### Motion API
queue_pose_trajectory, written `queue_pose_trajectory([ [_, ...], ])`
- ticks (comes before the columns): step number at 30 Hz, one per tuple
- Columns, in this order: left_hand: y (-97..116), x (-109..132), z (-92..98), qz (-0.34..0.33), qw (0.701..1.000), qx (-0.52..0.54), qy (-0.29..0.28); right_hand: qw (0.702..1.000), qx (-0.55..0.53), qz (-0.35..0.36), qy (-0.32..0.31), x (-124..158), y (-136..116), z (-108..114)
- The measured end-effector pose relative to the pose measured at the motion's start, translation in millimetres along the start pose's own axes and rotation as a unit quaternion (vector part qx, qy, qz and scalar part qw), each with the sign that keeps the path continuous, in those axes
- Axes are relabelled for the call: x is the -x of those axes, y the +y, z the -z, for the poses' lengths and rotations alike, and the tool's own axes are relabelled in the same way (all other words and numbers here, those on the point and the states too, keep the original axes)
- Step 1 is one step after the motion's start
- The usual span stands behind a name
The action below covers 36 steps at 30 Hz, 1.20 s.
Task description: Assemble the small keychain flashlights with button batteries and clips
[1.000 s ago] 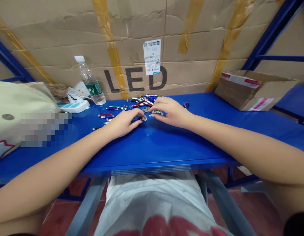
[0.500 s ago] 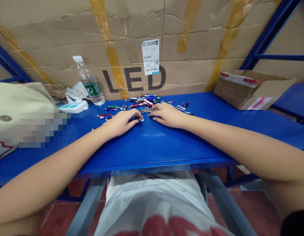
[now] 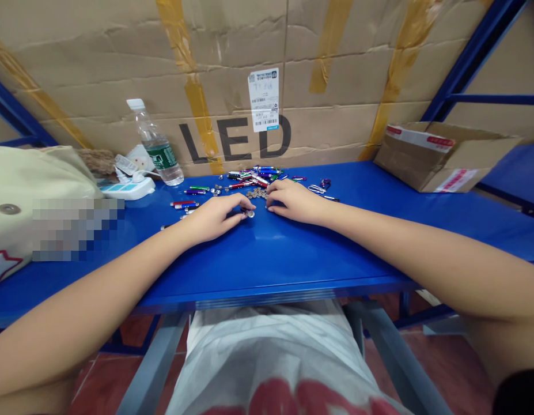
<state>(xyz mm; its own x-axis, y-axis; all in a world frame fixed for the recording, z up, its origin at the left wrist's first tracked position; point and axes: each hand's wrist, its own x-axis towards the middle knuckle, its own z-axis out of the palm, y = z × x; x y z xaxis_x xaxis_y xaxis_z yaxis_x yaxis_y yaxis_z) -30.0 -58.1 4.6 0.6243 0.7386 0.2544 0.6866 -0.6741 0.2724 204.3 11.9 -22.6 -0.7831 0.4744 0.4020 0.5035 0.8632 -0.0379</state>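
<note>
My left hand is closed, thumb and index finger pinching a small penlight whose round silver end points to the right, just above the table. Most of its body is hidden by the fingers. Across a narrow gap, my right hand has its fingers bent and fingertips together near the table; whatever they pinch is too small to make out. Between and behind the hands lies a cluster of small round metal button cells. Behind these is a heap of coloured metal penlights, in red, blue, purple and green.
More penlights lie left of my left hand. A water bottle and a white power strip stand at the back left, beside a pale bag. An open cardboard box is at the right on the blue table.
My right hand has drawn slightly to the right, and its fingertips have come closer together. The penlight in my left hand has shifted a little right and toward me.
</note>
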Motion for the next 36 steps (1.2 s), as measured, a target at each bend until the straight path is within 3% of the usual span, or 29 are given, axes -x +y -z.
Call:
queue_pose_trajectory([
  [7,1.3,-0.2,0.3,-0.004,1.0,0.002,-0.013,0.999,-0.025,-0.018,0.012,-4.6,6.0,-5.9],
  [17,-1.8,-0.6,-2.3,-0.011,1.0,0.009,-0.018,0.993,-0.057,-0.099,-0.027,-12.6,16.7,-5.1],
  [21,-3.2,-0.5,-2.6,0.01,0.999,0.033,-0.007,0.991,-0.108,-0.052,0.051,-7.8,4.5,3.8],
  [26,-5.0,-0.9,-4.1,0.032,0.993,0.118,0.003,0.969,-0.183,0.023,0.164,-4.8,-23.2,20.2],
  [30,-4.2,-1.3,-5.0,0.042,0.984,0.174,0.003,0.969,-0.172,0.075,0.161,-4.3,-34.8,20.0],
  [36,-6.8,-1.3,-6.7,0.039,0.98,0.194,-0.005,0.968,-0.141,0.124,0.164,-5.1,-32.8,10.1],
])
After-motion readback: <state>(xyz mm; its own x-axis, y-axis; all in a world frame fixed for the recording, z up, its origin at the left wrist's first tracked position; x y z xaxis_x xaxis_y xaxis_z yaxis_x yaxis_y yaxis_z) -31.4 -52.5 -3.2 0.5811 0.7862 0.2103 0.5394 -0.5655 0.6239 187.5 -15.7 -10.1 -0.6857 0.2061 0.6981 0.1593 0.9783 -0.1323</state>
